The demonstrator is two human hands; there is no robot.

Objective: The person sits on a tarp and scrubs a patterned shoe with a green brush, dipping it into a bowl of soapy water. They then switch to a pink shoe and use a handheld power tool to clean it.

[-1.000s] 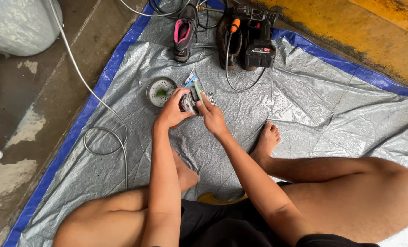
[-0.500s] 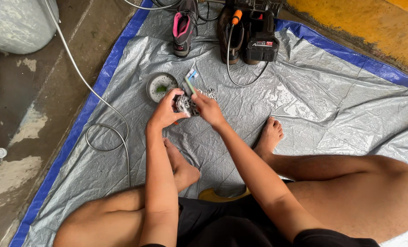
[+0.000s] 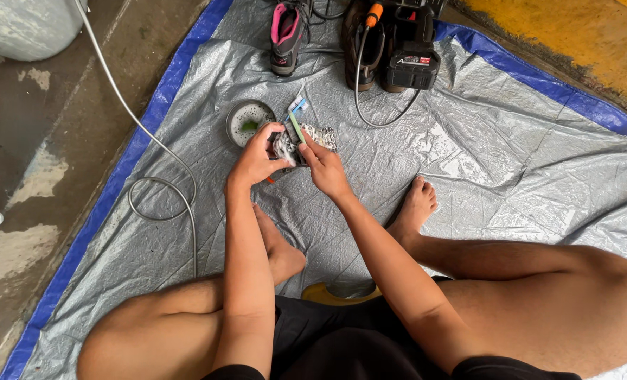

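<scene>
Nearest the camera, the person sits barefoot on a grey tarp with a blue border, knees spread and both forearms reaching forward. The left hand curls its fingers around a small, patterned black-and-white object, gripping it from the left side. The right hand meets the same object from the right, its fingers pinched on a slim green-handled brush, possibly a toothbrush, whose blue-and-white head pokes up past the hands. The patterned object is too crumpled and hidden to identify; it is held just above the tarp, between the two hands.

Just beyond the left hand sits a shallow round dish holding something green. A thin grey hose loops over the tarp's left edge. Farther off stand a pink-and-black shoe, a dark shoe and a black-and-red power tool.
</scene>
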